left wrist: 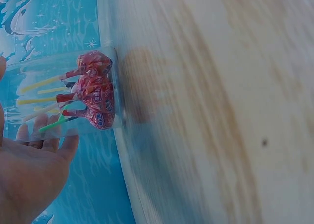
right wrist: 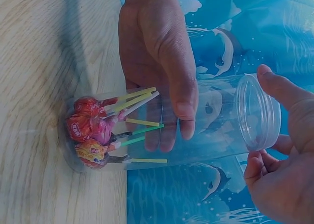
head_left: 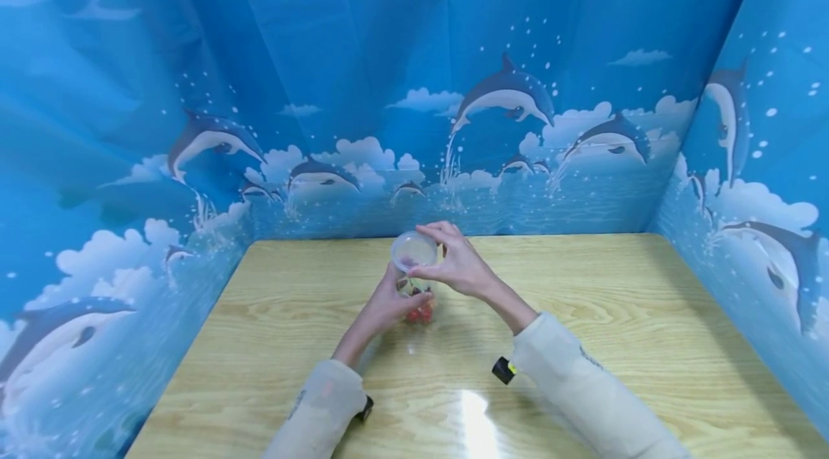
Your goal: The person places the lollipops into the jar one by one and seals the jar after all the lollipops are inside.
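Observation:
A clear plastic jar with several wrapped lollipops inside stands upright at the table's far side. The lollipops lie heads down at its base, with their yellow, green and white sticks pointing up. My left hand grips the jar around its side, thumb on the near face. On the jar's mouth sits a clear round lid, and my right hand holds this lid by its rim between thumb and fingers. Whether the lid is screwed tight cannot be told.
The wood-grain table runs back to a blue curtain printed with dolphins, which also hangs at both sides. A black wrist device shows by the right sleeve.

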`<state>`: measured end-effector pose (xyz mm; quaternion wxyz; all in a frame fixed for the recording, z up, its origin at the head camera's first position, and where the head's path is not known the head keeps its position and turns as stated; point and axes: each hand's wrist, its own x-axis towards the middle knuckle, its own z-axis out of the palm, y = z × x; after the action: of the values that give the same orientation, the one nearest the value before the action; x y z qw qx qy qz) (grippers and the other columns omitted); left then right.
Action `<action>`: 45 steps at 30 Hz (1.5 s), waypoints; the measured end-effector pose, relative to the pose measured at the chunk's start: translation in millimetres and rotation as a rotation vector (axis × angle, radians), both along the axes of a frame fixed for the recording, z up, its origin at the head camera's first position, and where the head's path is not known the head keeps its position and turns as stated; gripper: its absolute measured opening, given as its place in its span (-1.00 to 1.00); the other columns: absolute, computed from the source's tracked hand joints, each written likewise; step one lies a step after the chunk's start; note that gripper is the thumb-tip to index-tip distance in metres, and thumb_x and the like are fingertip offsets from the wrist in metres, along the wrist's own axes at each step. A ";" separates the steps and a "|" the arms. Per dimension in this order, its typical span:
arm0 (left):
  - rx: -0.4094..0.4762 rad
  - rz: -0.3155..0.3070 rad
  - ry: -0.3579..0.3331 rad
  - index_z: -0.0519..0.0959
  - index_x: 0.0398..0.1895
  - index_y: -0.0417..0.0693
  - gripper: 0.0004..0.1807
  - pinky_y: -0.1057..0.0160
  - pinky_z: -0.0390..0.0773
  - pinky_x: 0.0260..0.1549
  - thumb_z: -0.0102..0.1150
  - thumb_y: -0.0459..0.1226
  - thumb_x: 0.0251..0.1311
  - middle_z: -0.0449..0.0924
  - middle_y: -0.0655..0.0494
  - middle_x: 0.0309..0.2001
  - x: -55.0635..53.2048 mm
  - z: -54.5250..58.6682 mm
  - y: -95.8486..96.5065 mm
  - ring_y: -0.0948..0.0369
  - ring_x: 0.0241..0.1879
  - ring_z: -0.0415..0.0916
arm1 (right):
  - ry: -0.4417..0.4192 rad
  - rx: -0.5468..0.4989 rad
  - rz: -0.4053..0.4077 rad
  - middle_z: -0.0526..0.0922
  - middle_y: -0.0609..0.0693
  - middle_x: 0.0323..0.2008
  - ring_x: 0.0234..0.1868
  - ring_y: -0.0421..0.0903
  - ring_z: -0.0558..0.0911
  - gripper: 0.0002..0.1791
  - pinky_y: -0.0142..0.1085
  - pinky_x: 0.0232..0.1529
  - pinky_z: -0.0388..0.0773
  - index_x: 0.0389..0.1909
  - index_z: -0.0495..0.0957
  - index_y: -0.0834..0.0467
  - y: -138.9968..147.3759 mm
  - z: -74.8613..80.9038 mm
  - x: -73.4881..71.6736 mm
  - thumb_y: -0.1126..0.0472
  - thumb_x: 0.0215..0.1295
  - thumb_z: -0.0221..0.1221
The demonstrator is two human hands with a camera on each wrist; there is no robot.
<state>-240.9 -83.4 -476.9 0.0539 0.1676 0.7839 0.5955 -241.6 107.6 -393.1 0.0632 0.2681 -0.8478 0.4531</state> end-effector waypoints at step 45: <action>-0.004 0.008 0.002 -0.06 0.64 -0.09 0.07 -0.31 0.12 0.46 0.47 -0.31 0.21 0.16 -0.18 0.55 1.4 2.0 0.5 -0.19 0.51 0.12 | -0.133 -0.223 -0.041 0.54 0.07 0.33 -0.01 0.05 0.62 -0.41 -0.11 -0.13 0.67 0.44 0.44 0.11 9.4 -1.5 6.6 0.03 0.48 0.26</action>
<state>-239.6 -82.9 -474.9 0.0508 0.1649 0.7859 0.5937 -235.0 117.0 -394.5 0.0453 0.2112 -0.8000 0.5598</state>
